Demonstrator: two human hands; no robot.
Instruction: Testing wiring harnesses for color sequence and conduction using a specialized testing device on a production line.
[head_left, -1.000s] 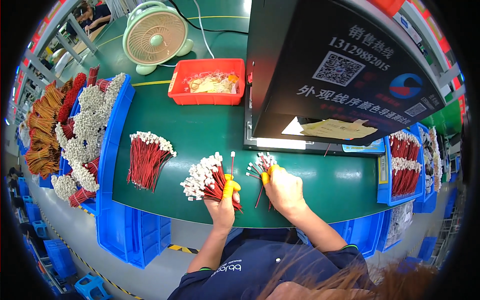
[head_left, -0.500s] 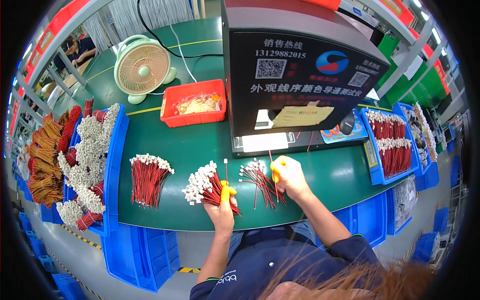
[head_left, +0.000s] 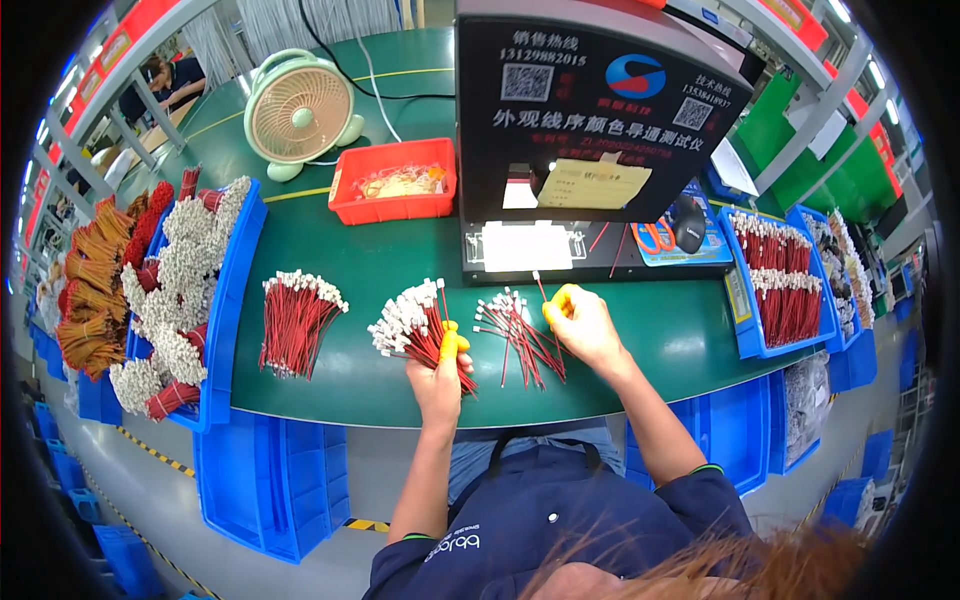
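Observation:
My left hand (head_left: 438,385), a yellow cover on its thumb, is closed round a bundle of red wires with white connectors (head_left: 402,325). One wire of that bundle stands up at its right side, above the thumb. Between finger and thumb, also in yellow covers, my right hand (head_left: 592,328) pinches a single red wire (head_left: 542,289). Its white connector end points at the machine's lit base. A loose pile of the same wires (head_left: 515,335) lies on the green table between my hands. Farther left, another spread bunch of wires (head_left: 300,322) rests with its connectors away from me.
A black testing machine (head_left: 600,120) with a lit white plate (head_left: 525,247) stands ahead. Left of it are a red bin (head_left: 395,208) of scraps and a green fan (head_left: 300,115). Blue trays of wire bundles flank the table, left (head_left: 232,320) and right (head_left: 778,345). A mouse (head_left: 688,224) lies right.
The view has shifted, so the scene sits higher. My right hand's wire has drawn back slightly from the machine, its tip now showing. In my left hand the upright wire leans closer to the bundle.

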